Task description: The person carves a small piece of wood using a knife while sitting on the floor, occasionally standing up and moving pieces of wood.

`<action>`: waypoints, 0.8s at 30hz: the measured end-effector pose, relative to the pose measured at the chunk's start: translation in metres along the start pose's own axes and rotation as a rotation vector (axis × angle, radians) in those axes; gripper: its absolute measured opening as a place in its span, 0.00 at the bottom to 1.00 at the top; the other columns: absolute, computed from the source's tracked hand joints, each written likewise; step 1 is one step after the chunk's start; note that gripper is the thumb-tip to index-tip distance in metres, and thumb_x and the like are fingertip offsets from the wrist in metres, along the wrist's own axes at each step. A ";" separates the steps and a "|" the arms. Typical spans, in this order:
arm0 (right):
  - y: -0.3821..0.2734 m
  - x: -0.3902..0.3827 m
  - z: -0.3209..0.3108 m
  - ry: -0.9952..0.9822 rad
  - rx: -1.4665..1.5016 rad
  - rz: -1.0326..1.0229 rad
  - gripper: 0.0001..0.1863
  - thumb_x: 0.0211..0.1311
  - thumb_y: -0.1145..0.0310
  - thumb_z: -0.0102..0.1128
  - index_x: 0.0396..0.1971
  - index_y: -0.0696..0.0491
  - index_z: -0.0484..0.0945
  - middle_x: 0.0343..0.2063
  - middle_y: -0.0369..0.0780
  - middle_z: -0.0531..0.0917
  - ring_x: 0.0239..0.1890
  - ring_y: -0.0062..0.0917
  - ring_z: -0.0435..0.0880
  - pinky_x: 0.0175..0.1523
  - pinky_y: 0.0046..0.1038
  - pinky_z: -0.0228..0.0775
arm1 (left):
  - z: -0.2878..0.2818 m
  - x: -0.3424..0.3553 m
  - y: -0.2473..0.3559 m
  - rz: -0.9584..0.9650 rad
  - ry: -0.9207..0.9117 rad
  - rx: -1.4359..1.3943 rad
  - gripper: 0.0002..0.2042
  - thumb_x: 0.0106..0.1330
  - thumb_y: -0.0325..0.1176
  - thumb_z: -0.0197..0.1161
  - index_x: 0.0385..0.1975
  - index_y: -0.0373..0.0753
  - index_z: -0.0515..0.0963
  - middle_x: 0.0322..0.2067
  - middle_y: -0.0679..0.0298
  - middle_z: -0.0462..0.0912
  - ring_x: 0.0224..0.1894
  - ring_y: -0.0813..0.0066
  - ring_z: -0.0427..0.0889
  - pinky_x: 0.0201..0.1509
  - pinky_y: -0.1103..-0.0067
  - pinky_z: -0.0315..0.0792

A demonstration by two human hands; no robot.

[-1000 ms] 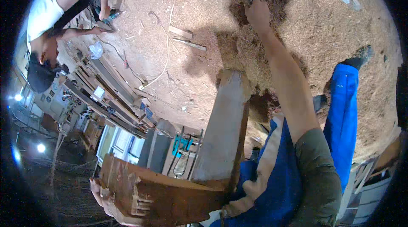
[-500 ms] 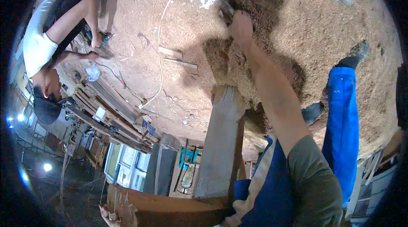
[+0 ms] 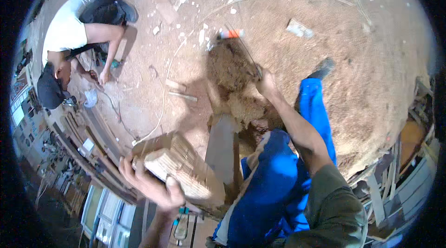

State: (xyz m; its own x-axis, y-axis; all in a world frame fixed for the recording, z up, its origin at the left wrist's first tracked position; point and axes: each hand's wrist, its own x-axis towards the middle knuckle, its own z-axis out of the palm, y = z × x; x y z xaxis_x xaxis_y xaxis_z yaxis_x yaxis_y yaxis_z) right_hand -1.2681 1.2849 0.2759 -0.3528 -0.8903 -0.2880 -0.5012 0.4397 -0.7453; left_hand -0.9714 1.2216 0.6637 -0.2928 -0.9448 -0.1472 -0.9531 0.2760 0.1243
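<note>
My left hand (image 3: 155, 185) grips a thick wooden block (image 3: 186, 166) at lower left, its fingers and thumb wrapped round the rough, ridged end. My right hand (image 3: 267, 83) is closed round the near end of a long, thin, blade-like tool (image 3: 246, 53). That tool points up and left over a dark heap of wood chips; motion blur hides its exact kind. Between my hands stands a grey-faced wooden post (image 3: 220, 143), beside my blue-trousered leg. The block reaches toward the post's near side; whether they touch I cannot tell.
A dark brown heap of chips (image 3: 227, 69) lies beyond the post, an orange-and-white object (image 3: 231, 33) at its far edge. A pale cord (image 3: 162, 104) curves over the sawdust-covered floor. At left a person (image 3: 69, 29) crouches, near stacked planks (image 3: 88, 141). Boards (image 3: 378, 192) lean at right.
The view has shifted. My left hand and the wooden block have come up and inward from the lower left edge, showing the block's ridged end. My right hand still holds the thin tool.
</note>
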 end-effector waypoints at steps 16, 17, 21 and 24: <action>-0.256 -0.156 -0.310 0.332 0.546 0.268 0.12 0.49 0.75 0.75 0.29 0.56 0.77 0.24 0.37 0.81 0.24 0.20 0.80 0.30 0.26 0.73 | 0.005 -0.039 0.028 -0.210 0.239 -0.169 0.41 0.61 0.51 0.64 0.69 0.34 0.59 0.71 0.41 0.52 0.76 0.37 0.40 0.74 0.43 0.36; -0.278 -0.175 -0.321 0.295 0.663 0.288 0.12 0.50 0.75 0.75 0.31 0.56 0.78 0.26 0.37 0.82 0.28 0.19 0.81 0.33 0.26 0.75 | -0.013 -0.045 0.049 -0.167 0.306 -0.231 0.42 0.61 0.51 0.65 0.70 0.33 0.57 0.72 0.39 0.50 0.76 0.36 0.39 0.74 0.42 0.34; -0.353 -0.237 -0.354 0.317 0.916 0.231 0.12 0.51 0.76 0.75 0.33 0.56 0.79 0.30 0.37 0.83 0.32 0.19 0.82 0.37 0.26 0.75 | -0.069 -0.085 0.141 0.367 0.207 -0.677 0.46 0.62 0.52 0.66 0.73 0.33 0.52 0.71 0.35 0.48 0.76 0.37 0.42 0.76 0.48 0.37; -0.367 -0.287 -0.363 0.315 0.980 0.202 0.13 0.51 0.76 0.75 0.34 0.55 0.79 0.30 0.35 0.83 0.29 0.19 0.80 0.36 0.25 0.74 | -0.106 -0.120 0.188 0.515 0.038 -1.078 0.33 0.67 0.49 0.64 0.64 0.31 0.67 0.59 0.34 0.71 0.64 0.43 0.70 0.67 0.58 0.64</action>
State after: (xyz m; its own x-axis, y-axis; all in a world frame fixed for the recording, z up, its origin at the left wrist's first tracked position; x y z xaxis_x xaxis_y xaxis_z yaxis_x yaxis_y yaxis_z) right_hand -1.2701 1.4226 0.8506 -0.6189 -0.6779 -0.3967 0.3994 0.1633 -0.9021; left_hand -1.1075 1.3680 0.8084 -0.6018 -0.7761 0.1885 -0.1636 0.3508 0.9220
